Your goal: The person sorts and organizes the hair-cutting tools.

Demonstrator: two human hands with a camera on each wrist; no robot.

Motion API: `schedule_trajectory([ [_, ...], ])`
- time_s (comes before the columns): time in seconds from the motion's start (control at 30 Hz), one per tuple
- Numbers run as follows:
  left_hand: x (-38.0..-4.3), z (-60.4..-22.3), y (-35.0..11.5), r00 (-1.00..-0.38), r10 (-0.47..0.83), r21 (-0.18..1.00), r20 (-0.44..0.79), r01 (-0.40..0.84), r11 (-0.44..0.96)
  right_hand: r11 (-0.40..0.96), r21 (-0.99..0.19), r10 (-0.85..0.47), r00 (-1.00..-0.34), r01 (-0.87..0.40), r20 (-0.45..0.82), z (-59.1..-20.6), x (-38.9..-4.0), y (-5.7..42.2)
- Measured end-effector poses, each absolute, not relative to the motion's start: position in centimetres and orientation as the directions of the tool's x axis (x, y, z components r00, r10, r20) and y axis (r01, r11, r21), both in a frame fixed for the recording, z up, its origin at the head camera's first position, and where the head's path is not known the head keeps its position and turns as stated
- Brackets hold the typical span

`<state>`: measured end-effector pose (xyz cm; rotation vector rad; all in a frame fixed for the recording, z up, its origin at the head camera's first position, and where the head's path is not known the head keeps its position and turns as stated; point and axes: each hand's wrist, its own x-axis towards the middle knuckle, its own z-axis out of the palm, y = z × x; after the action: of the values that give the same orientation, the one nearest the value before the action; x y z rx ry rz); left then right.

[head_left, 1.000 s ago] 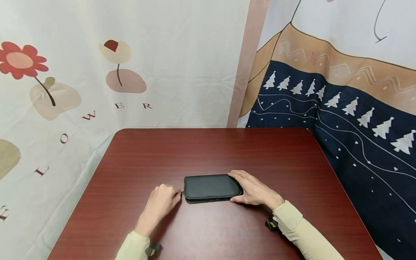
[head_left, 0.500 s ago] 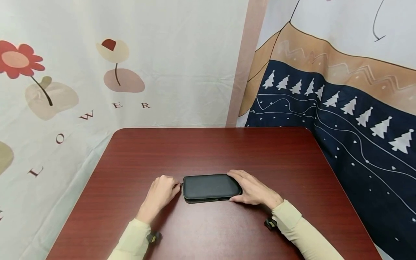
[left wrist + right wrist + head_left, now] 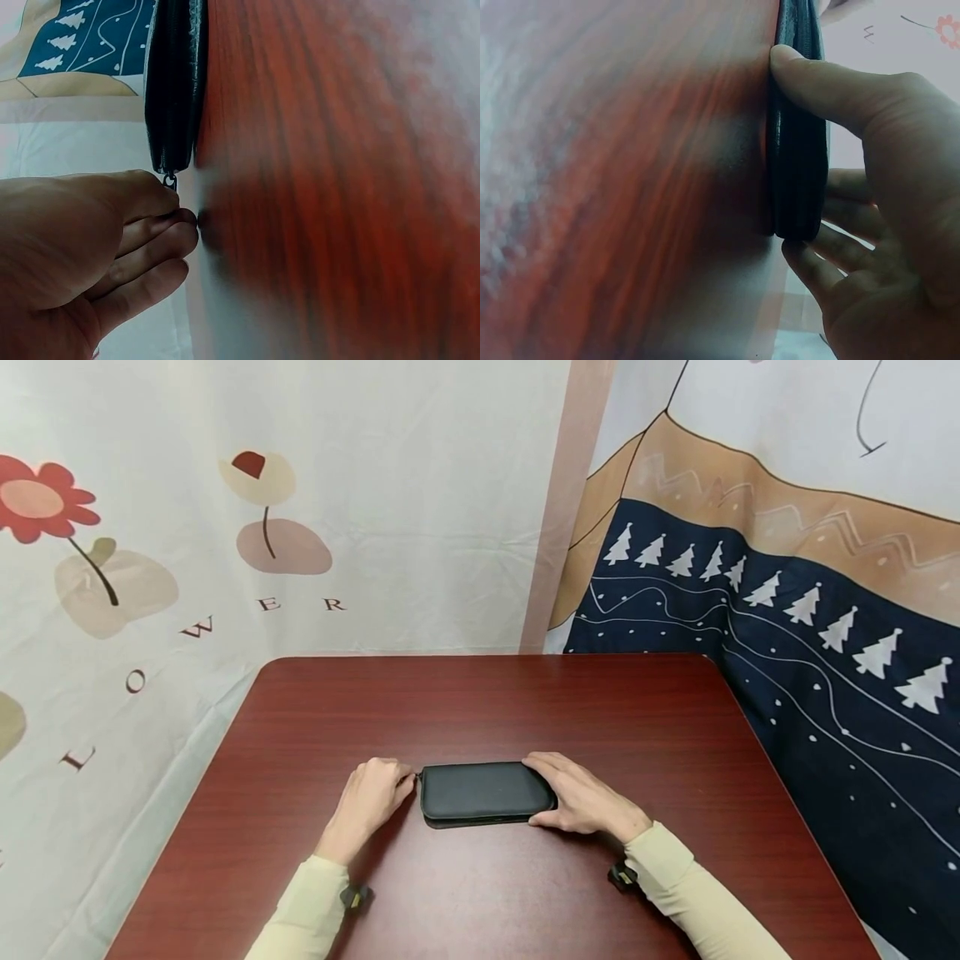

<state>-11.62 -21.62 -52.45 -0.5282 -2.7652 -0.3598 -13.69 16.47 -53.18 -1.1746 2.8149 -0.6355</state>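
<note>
A black zip wallet (image 3: 483,792) lies flat on the table, its long side running left to right. My left hand (image 3: 371,797) is at its left end, where thumb and finger pinch the zipper pull (image 3: 170,182), seen in the left wrist view. The zip track (image 3: 174,105) runs along the wallet's edge there. My right hand (image 3: 588,797) grips the right end, thumb (image 3: 791,67) on the near edge and fingers round the end and far edge.
The reddish-brown wooden table (image 3: 480,702) has rounded far corners. Behind it hangs a pale curtain (image 3: 420,510) with flower prints; on the right is a navy and tan curtain (image 3: 660,610) with white trees. Dark wrist cameras (image 3: 356,896) sit under the sleeves.
My left hand has moved away from me along the wallet's left end, carrying the zipper pull toward the far left corner. The right hand keeps its grip, and the wallet has barely shifted.
</note>
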Motion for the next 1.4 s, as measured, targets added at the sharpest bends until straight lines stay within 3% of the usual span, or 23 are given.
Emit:
schedule_trajectory([
  [0.3,-11.2,-52.8,-21.4,-0.885,0.316,0.19,0.341,0.394,0.899,0.587,-0.378,-0.702,-0.683,-0.715,0.202,-54.2,-13.5,16.9],
  [1.07,-10.7,-52.0,-22.2,-0.906,0.296,0.199,0.301,0.364,0.91,0.634,-0.381,-0.698,-0.71,-0.673,0.093,-53.2,-13.5,15.8],
  [1.4,-10.6,-51.6,-22.9,-0.903,0.303,0.222,0.306,0.377,0.899,0.621,-0.402,-0.694,-0.71,-0.673,0.117,-52.7,-13.5,16.5],
])
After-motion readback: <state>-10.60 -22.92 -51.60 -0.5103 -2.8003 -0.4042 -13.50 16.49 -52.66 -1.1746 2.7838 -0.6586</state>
